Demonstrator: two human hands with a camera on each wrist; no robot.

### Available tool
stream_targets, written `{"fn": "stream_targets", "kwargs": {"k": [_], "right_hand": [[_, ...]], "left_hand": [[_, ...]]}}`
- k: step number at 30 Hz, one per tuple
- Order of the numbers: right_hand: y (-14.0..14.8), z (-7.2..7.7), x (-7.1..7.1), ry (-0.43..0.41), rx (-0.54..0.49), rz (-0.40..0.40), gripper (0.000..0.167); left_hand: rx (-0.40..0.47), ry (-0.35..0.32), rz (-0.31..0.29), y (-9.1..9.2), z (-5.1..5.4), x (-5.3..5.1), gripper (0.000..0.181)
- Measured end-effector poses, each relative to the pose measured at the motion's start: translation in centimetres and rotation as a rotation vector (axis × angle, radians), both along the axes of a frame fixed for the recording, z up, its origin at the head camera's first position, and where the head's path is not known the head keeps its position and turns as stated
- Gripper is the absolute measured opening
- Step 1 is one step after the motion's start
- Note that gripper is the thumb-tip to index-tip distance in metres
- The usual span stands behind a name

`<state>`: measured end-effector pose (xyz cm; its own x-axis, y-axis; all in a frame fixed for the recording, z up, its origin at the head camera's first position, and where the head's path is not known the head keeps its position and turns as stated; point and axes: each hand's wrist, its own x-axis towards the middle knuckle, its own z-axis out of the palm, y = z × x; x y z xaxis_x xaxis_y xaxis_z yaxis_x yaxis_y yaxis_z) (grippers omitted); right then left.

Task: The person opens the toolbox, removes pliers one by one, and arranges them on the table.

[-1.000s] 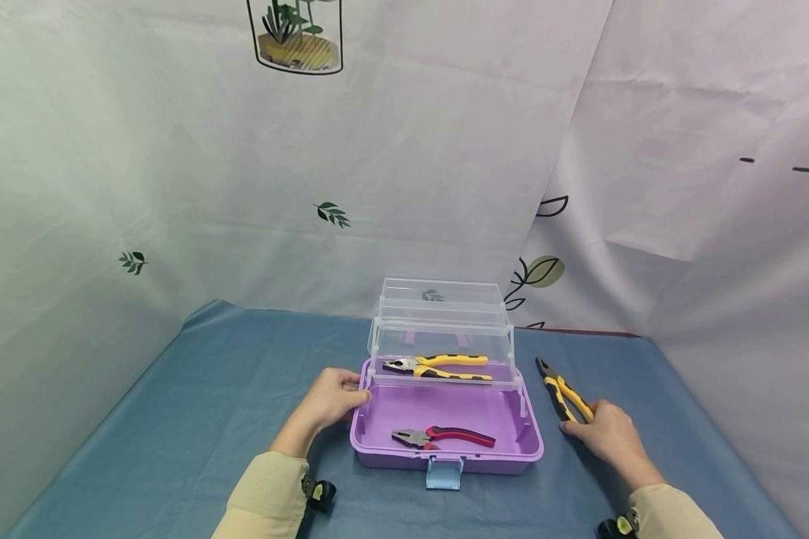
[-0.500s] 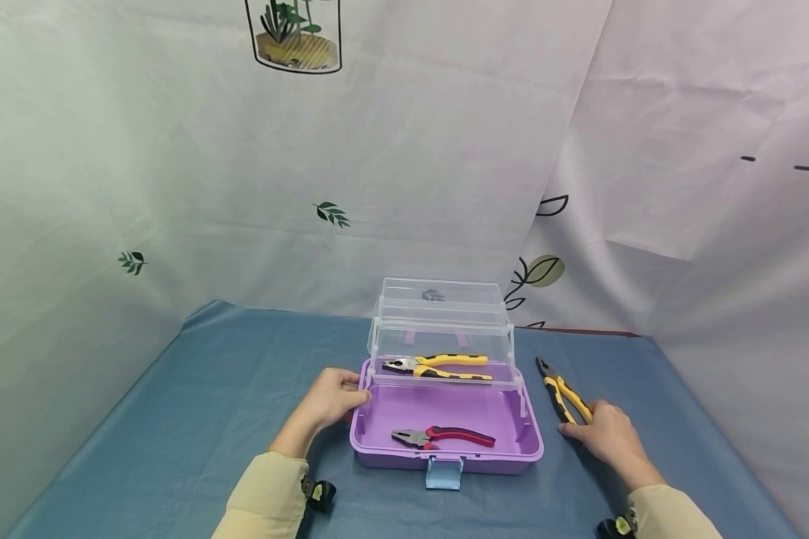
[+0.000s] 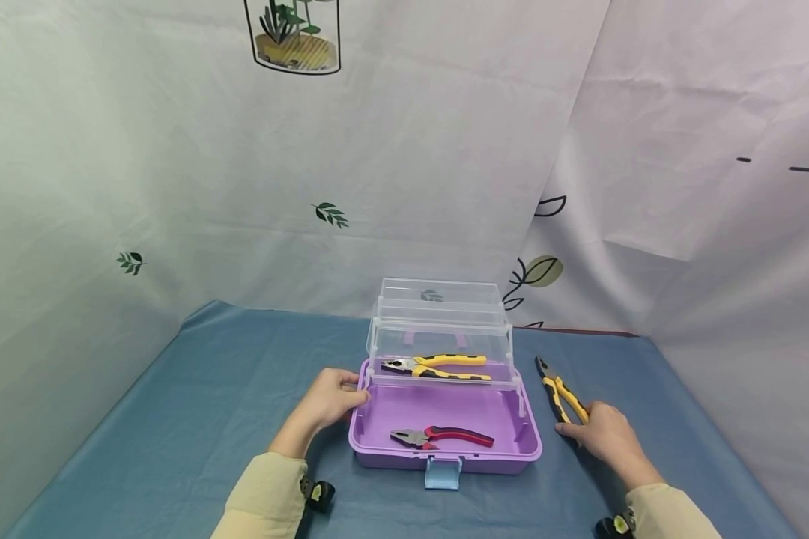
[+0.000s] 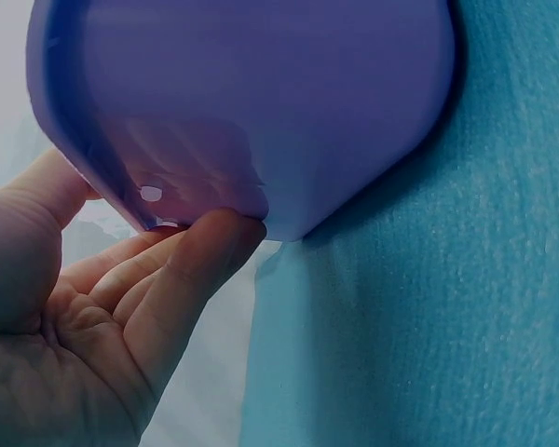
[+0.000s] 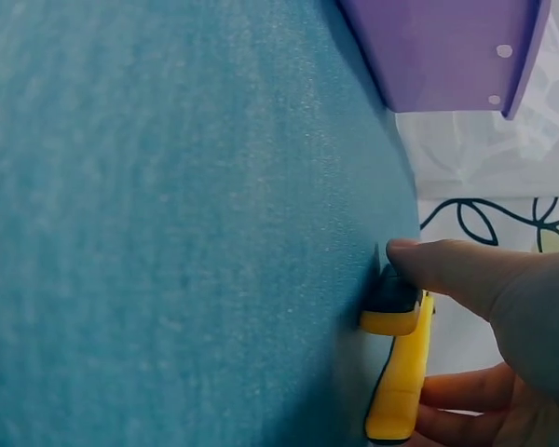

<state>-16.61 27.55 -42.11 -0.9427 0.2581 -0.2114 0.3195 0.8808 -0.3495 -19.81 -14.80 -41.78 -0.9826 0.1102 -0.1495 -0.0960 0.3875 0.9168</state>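
My left hand grips the left wall of a purple toolbox. In the left wrist view, its thumb and fingers pinch that wall's rim. My right hand holds the handle ends of yellow-and-black pliers, which lie on the table to the right of the box. In the right wrist view, the thumb rests on one handle and the fingers on the other handle. Red-and-black pliers lie in the box's front part. Another yellow-and-black pair of pliers lies behind, seen through clear plastic.
The toolbox's clear lid stands raised at the back. A light blue latch hangs from the front. Blue cloth covers the table, and a pale patterned curtain hangs behind it.
The right hand has edged slightly left with the handle ends of the pliers. The left hand and the toolbox have not visibly moved.
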Motion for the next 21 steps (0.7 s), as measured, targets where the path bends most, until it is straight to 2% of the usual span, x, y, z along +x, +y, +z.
{"fn": "stream_targets", "kwargs": {"k": [7, 21], "right_hand": [[0.3, 0.4, 0.2, -0.011, -0.015, 0.025, 0.069], [-0.1, 1.7, 0.1, 0.071, -0.024, 0.080, 0.066]], "left_hand": [[-0.010, 0.005, -0.001, 0.0, 0.1, 0.1, 0.042], [-0.015, 0.010, -0.009, -0.1, -0.1, -0.1, 0.042]]}}
